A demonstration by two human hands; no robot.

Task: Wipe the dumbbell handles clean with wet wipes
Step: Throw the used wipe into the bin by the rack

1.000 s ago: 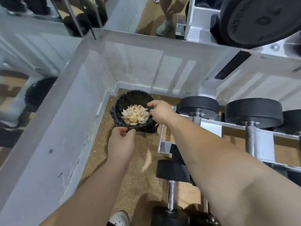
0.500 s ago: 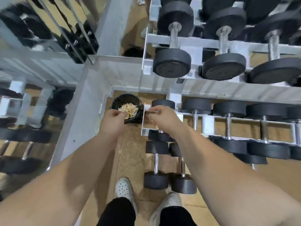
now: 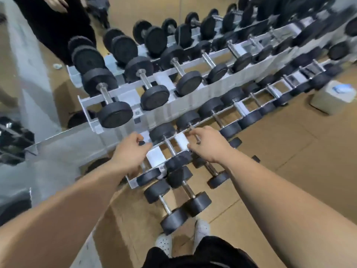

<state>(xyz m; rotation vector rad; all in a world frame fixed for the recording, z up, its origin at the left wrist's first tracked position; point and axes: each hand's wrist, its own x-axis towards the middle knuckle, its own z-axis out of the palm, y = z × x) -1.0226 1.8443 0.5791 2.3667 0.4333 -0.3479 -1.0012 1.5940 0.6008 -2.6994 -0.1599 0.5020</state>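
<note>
A grey two-tier rack (image 3: 170, 111) holds several black dumbbells with metal handles. My left hand (image 3: 131, 149) hovers over the left end of the lower tier with its fingers loosely curled, and no wipe shows in it. My right hand (image 3: 208, 144) hangs over the lower tier further right, its curled fingertips just above one dumbbell handle (image 3: 197, 139). It holds nothing that I can see. Between my hands lies another lower-tier dumbbell (image 3: 170, 147). Three dumbbells lie on the floor in front of the rack, one (image 3: 166, 206) close to my shoes.
A white box (image 3: 332, 97) with something blue on top stands on the brown floor at the right. A person in black (image 3: 54, 26) stands at the top left by the mirror wall. My white shoes (image 3: 164, 242) are just below the floor dumbbells.
Both hands have come away from the black bin of used wipes in the corner and moved right, over the lower rack. The view has lifted from the corner to the whole rack.
</note>
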